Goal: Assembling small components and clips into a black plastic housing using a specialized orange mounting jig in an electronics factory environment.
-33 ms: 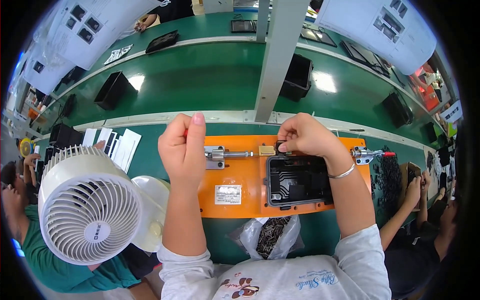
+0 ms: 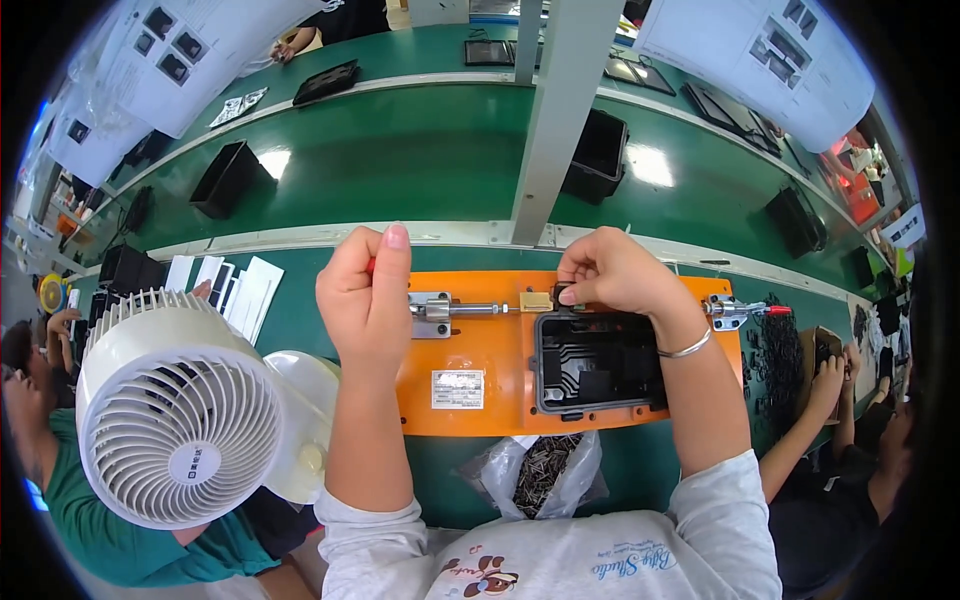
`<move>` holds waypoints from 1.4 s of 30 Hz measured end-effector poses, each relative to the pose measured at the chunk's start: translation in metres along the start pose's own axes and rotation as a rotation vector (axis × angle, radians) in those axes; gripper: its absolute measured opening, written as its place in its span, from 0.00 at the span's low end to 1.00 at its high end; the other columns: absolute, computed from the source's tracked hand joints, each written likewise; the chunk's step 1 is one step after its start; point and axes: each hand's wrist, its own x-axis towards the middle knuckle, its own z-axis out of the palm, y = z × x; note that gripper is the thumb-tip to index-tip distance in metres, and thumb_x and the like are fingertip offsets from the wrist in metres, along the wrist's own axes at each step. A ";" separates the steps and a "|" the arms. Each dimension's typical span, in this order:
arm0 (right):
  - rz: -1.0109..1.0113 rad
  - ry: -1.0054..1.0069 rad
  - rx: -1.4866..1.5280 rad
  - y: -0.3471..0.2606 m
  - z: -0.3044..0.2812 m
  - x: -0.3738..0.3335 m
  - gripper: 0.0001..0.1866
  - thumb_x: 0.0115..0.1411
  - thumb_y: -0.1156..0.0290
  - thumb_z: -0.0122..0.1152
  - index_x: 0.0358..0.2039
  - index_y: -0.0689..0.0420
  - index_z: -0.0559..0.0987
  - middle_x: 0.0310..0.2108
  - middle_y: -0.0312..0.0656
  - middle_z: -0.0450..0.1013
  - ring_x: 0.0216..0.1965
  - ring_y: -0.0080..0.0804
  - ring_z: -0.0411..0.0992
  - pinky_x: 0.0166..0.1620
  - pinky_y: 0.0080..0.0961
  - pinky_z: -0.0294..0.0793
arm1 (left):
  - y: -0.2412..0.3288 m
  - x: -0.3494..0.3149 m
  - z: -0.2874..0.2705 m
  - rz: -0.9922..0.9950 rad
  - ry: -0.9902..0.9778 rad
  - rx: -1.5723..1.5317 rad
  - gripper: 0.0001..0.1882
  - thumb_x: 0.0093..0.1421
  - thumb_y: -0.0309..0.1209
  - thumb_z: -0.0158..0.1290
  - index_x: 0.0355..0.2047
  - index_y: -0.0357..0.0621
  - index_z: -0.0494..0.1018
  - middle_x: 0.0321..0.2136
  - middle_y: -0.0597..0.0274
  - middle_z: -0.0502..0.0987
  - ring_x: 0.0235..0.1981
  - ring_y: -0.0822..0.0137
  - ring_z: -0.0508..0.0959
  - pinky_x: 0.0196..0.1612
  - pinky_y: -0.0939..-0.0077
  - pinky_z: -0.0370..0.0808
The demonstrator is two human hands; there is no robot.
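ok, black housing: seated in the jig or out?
Seated. The housing lies flat, open side up, on the orange jig; the right hand touches its top edge and the left hand grips the clamp handle.

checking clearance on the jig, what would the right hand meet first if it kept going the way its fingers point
The right hand points its fingertips leftward and down at the top edge of the black plastic housing. Just beyond them sits the small tan block on the orange fixture plate; likely first, though depth is unclear.

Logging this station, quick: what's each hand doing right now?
Left hand: closed around a red handle.
Right hand: fingers pinched at the black housing edge.
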 end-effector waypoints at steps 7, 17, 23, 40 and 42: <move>0.020 0.009 -0.002 -0.002 0.004 0.000 0.08 0.42 0.78 0.68 0.21 0.65 0.77 0.15 0.39 0.71 0.17 0.22 0.68 0.22 0.20 0.67 | 0.001 -0.003 0.010 -0.007 -0.035 0.076 0.18 0.61 0.27 0.51 0.15 0.40 0.61 0.12 0.71 0.59 0.16 0.82 0.56 0.18 0.83 0.54; 0.055 0.065 -0.120 -0.007 0.009 0.000 0.08 0.41 0.81 0.68 0.20 0.66 0.76 0.14 0.35 0.68 0.17 0.18 0.63 0.22 0.18 0.62 | -0.012 -0.017 0.040 0.182 -0.253 0.697 0.17 0.54 0.30 0.54 0.12 0.43 0.62 0.09 0.58 0.65 0.10 0.59 0.65 0.15 0.69 0.61; 0.013 0.074 -0.157 -0.007 0.010 0.002 0.08 0.41 0.81 0.69 0.20 0.66 0.76 0.14 0.35 0.67 0.17 0.19 0.62 0.22 0.19 0.62 | -0.016 -0.021 0.045 0.210 -0.288 0.797 0.17 0.55 0.31 0.53 0.13 0.42 0.64 0.11 0.55 0.66 0.11 0.56 0.67 0.15 0.69 0.61; 0.007 0.000 0.075 -0.002 0.001 -0.004 0.06 0.46 0.80 0.65 0.24 0.64 0.75 0.16 0.30 0.68 0.18 0.14 0.61 0.22 0.15 0.59 | -0.010 0.011 -0.047 -0.038 0.338 -0.294 0.11 0.66 0.35 0.44 0.29 0.42 0.67 0.17 0.68 0.65 0.17 0.76 0.62 0.23 0.81 0.61; 0.002 0.004 0.058 -0.002 0.000 -0.005 0.07 0.46 0.79 0.66 0.23 0.64 0.75 0.17 0.31 0.69 0.18 0.14 0.62 0.22 0.15 0.60 | -0.029 0.011 -0.064 -0.203 0.787 -0.306 0.15 0.65 0.38 0.46 0.44 0.38 0.63 0.34 0.56 0.70 0.25 0.72 0.68 0.27 0.79 0.67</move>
